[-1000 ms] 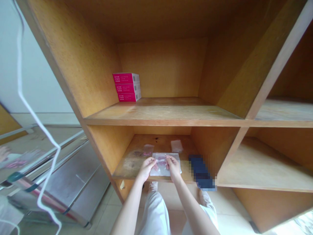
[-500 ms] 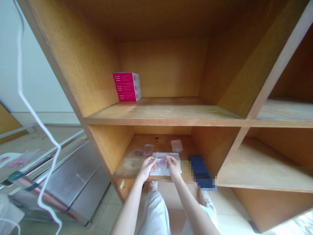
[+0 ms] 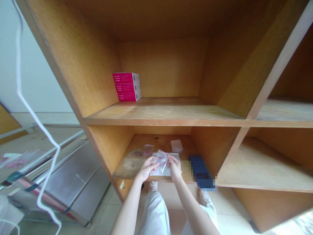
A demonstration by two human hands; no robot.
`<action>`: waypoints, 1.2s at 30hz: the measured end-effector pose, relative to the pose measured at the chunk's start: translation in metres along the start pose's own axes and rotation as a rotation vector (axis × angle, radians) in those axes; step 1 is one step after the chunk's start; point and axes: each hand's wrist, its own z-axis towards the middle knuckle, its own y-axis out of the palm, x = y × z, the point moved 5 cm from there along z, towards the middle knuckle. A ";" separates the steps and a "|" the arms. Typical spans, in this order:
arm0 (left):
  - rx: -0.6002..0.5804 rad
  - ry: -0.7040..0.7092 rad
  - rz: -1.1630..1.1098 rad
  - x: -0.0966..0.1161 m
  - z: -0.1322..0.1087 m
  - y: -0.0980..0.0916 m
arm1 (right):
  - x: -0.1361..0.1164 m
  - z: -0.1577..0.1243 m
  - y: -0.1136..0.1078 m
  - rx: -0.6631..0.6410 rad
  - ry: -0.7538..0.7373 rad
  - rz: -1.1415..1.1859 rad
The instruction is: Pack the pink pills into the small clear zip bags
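Observation:
My left hand (image 3: 148,168) and my right hand (image 3: 174,168) pinch a small clear plastic bag (image 3: 161,161) between them, raised off the wooden shelf (image 3: 132,164). Pink contents show faintly inside the crumpled bag. Beneath my hands lies a flat, clear, whitish sheet or bag (image 3: 160,172), partly hidden by them. Another small clear bag (image 3: 148,149) with pink bits lies just beyond my left hand, and a further small bag (image 3: 176,146) lies beyond my right hand.
On the shelf above stand three stacked magenta boxes (image 3: 127,87). A pixelated dark blue object (image 3: 201,173) hangs at the lower shelf's front right. Side walls box in the compartment. A white cable (image 3: 31,111) dangles at left, beside a metal rack (image 3: 70,179).
The small clear bag has been lifted from the flat sheet, and it now stands crumpled between my hands. My hands have drawn slightly apart around it.

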 end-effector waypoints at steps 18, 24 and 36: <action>0.213 0.059 -0.138 -0.004 0.006 -0.009 | -0.009 -0.008 0.007 -0.051 -0.041 0.021; 0.196 0.068 -0.124 -0.003 0.006 -0.008 | -0.010 -0.009 0.011 -0.126 -0.039 -0.080; 0.185 0.087 -0.220 -0.002 0.006 -0.011 | -0.036 0.054 -0.012 0.088 -0.187 -0.098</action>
